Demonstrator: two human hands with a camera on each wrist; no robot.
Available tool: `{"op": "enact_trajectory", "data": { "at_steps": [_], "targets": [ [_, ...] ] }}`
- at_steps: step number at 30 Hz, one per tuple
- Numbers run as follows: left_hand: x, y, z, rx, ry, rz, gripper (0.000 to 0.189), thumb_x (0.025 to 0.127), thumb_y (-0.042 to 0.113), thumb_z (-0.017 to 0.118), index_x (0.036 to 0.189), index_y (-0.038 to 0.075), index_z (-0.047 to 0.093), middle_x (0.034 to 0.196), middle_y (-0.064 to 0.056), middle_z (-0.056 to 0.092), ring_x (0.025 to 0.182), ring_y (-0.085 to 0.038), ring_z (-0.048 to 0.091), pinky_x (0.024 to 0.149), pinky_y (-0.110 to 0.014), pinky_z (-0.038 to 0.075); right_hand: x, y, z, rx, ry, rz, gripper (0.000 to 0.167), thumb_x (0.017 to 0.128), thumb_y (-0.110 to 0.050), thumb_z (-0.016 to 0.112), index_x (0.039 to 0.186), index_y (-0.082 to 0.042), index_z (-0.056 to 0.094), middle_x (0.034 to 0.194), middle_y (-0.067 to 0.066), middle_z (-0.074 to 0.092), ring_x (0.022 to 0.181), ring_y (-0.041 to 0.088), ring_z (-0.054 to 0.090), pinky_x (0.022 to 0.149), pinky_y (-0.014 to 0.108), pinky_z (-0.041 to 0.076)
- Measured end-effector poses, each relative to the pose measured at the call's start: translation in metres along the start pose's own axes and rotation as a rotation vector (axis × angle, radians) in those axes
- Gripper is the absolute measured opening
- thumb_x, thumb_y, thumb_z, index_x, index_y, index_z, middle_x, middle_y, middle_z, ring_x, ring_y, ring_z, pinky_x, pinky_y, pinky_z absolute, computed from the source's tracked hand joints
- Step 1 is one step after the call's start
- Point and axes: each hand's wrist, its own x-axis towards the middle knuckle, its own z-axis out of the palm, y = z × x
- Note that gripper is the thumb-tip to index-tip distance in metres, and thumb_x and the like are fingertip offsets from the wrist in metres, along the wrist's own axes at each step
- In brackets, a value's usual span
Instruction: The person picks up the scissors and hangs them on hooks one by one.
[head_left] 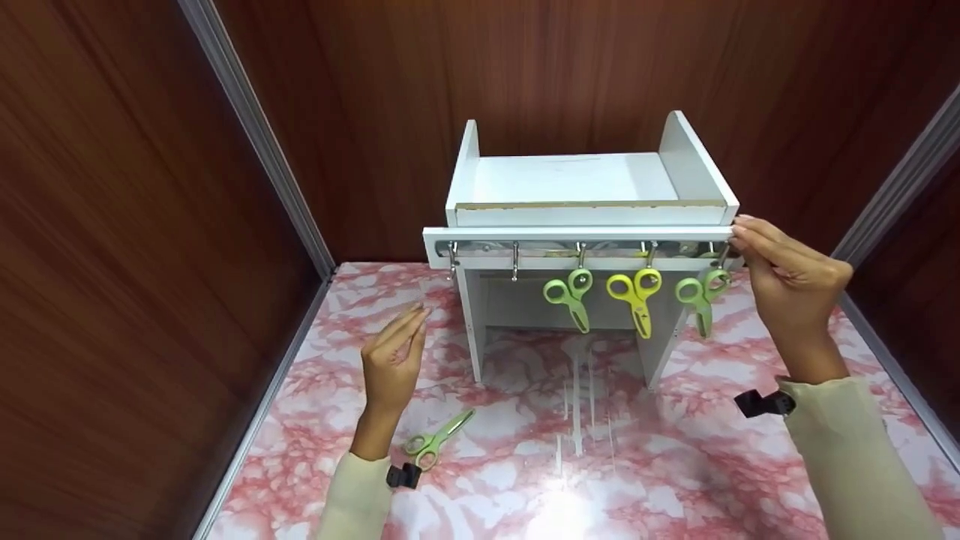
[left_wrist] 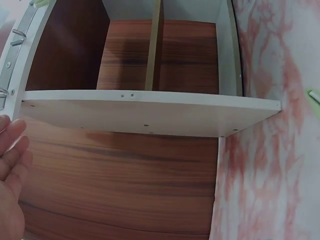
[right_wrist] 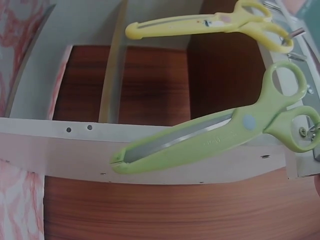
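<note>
A white hook rail (head_left: pixel 577 233) runs across the front of a small white shelf unit (head_left: pixel 577 176). From its metal hooks hang a light green pair of scissors (head_left: pixel 571 300), a yellow pair of scissors (head_left: pixel 637 300) and another green pair of scissors (right_wrist: pixel 200 140) at the right end. My right hand (head_left: pixel 799 281) holds the rail's right end between thumb and fingertips. Left of the unit, my left hand (head_left: pixel 391 360) is raised, fingers nearly straight, with nothing in it. One more green pair of scissors (head_left: pixel 442 439) lies on the table below that hand.
The two leftmost hooks (head_left: pixel 515 262) carry nothing. A pink-and-white marbled tabletop (head_left: pixel 330 420) lies under everything, with pale streaks (head_left: pixel 577 405) before the unit. Wood-grain panels (head_left: pixel 525 67) stand behind and at the sides, with metal strips (head_left: pixel 255 127) along their corners.
</note>
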Motion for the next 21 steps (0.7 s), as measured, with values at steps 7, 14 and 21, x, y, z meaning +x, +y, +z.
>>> {"op": "enact_trajectory", "data": {
  "at_steps": [7,14,21],
  "targets": [
    [-0.014,0.0,0.007,-0.023,-0.017,0.036,0.032,0.08,-0.018,0.075,0.109,-0.004,0.076,0.106,-0.016,0.076,0.098,-0.038,0.072,0.094,-0.03,0.059,-0.002,0.001,-0.001,0.004,0.001,-0.011,0.019,0.072,0.022,0.079,0.085,0.008,0.079,0.092,0.025,0.074,0.089,0.036,0.075,0.083,0.021,0.061],
    [-0.029,-0.006,0.015,0.001,-0.075,-0.02,0.029,0.082,-0.015,0.075,0.108,-0.003,0.077,0.102,-0.013,0.077,0.094,-0.03,0.073,0.089,-0.028,0.06,0.0,0.002,-0.002,0.004,-0.002,-0.012,0.019,0.073,0.022,0.079,0.086,0.008,0.079,0.093,0.025,0.074,0.089,0.037,0.075,0.084,0.023,0.061],
    [-0.047,-0.016,0.018,0.041,-0.111,-0.081,0.027,0.087,-0.01,0.074,0.111,-0.001,0.077,0.099,-0.013,0.077,0.091,-0.026,0.074,0.084,-0.025,0.06,0.0,0.002,-0.003,-0.005,-0.015,-0.006,0.021,0.072,0.023,0.078,0.086,0.007,0.079,0.092,0.027,0.074,0.089,0.034,0.075,0.085,0.023,0.061]
  ]
}}
